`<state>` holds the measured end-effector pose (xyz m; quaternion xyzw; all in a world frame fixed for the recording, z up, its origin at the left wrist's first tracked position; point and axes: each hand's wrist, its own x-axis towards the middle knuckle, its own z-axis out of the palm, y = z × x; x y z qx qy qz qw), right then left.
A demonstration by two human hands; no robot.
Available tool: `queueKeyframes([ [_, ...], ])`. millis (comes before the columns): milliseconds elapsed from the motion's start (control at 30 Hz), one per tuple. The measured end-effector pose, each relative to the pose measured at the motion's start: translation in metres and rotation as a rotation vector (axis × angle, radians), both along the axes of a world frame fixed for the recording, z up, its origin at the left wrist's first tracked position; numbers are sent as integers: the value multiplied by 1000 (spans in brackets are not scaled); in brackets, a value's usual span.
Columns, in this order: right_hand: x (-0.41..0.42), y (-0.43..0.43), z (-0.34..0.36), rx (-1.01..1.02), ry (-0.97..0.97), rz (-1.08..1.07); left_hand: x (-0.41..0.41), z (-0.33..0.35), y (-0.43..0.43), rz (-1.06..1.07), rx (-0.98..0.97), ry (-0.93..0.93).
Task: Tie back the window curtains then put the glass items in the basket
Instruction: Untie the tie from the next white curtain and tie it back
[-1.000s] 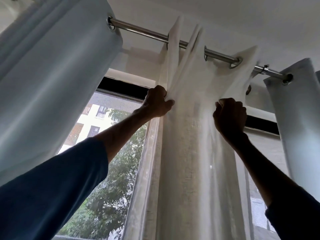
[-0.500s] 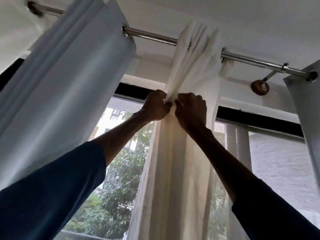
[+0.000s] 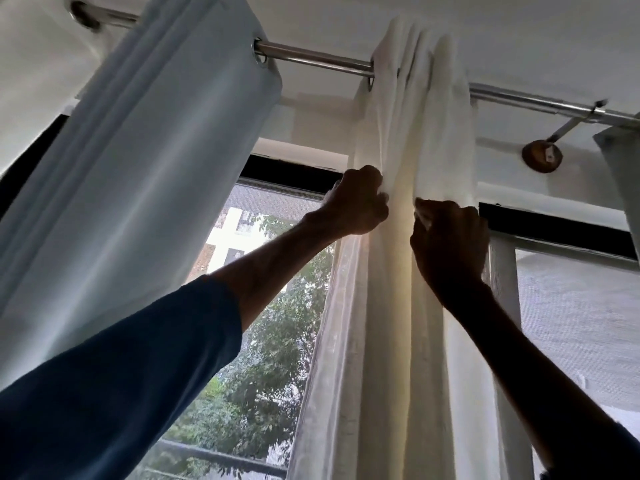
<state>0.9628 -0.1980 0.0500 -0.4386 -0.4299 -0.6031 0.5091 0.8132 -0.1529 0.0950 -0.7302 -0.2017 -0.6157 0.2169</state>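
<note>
The sheer [image 3: 415, 133] is hanging bunched from the rod [image 3: 311, 60]. Below the rod, my left grip [image 3: 360, 202] and right grip [image 3: 446, 244] are each clutching its folds, near each other. A blue curtain [image 3: 156, 150] is hanging further left on the rod.

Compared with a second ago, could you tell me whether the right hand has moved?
Yes. The right hand has moved left, away from the rod's wall bracket and toward the left hand, gathering the cream curtain between them.
</note>
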Motion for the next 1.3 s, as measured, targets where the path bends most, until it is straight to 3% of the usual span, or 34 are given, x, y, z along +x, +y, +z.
queueKeyframes([
  [133,-14,2,-6,-58,-53,116,7,0,-8,-59,-49,13],
  [333,-21,-7,-12,-72,-147,220,16,4,-29,-209,-270,-120],
  [533,-5,-10,-13,-100,-234,444,14,9,-30,-128,-335,-203],
  [667,35,-4,6,96,0,543,15,7,-26,-136,-339,-206],
  [800,72,5,20,-207,393,665,9,7,-23,-196,-348,-191],
  [900,76,8,20,-333,462,793,2,7,-22,-269,-382,-165],
  [1000,77,9,16,-268,497,958,0,8,-19,-280,-368,-155],
  [1067,76,10,16,-130,509,911,0,9,-15,-186,-324,-154],
  [1300,30,-7,15,125,158,567,14,10,-13,54,-180,-148],
])
